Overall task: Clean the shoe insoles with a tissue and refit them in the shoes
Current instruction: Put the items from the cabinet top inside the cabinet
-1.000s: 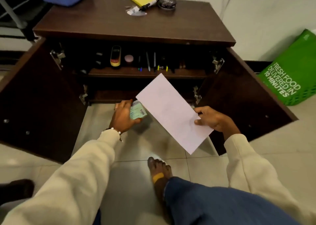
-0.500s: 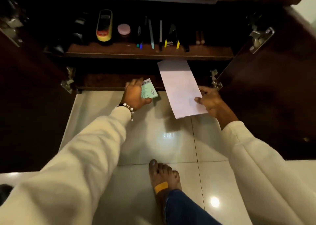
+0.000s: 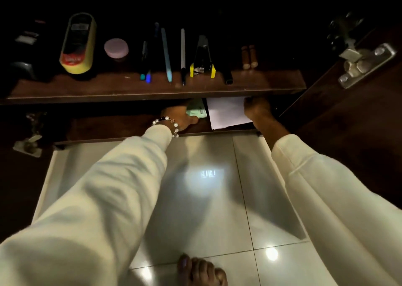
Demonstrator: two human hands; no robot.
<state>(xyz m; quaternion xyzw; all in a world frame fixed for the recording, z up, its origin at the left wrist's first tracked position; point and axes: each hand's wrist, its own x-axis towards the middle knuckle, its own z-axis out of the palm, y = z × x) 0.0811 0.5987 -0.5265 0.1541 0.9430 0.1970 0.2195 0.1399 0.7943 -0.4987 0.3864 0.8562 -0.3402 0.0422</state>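
Both my hands reach into the bottom compartment of a dark wooden cabinet. My left hand (image 3: 181, 120), with a bead bracelet at the wrist, holds a small green tissue packet (image 3: 195, 111) on the bottom shelf (image 3: 113, 127). My right hand (image 3: 257, 110) holds the right edge of a white sheet of paper (image 3: 226, 116) that lies mostly inside the compartment, its far end hidden under the upper shelf. No shoes or insoles are in view.
The upper shelf (image 3: 152, 90) carries a yellow-and-black device (image 3: 78, 44), a pink round tin (image 3: 116, 48), several pens, a yellow-handled stapler (image 3: 202, 57) and two small brown sticks. Open cabinet doors flank both sides, with metal hinges (image 3: 365, 65). My bare foot (image 3: 200, 270) stands on glossy floor tiles.
I have leaned in closer. Both hands moved forward into the bottom compartment, carrying the tissue packet and the paper from above the floor to the shelf.
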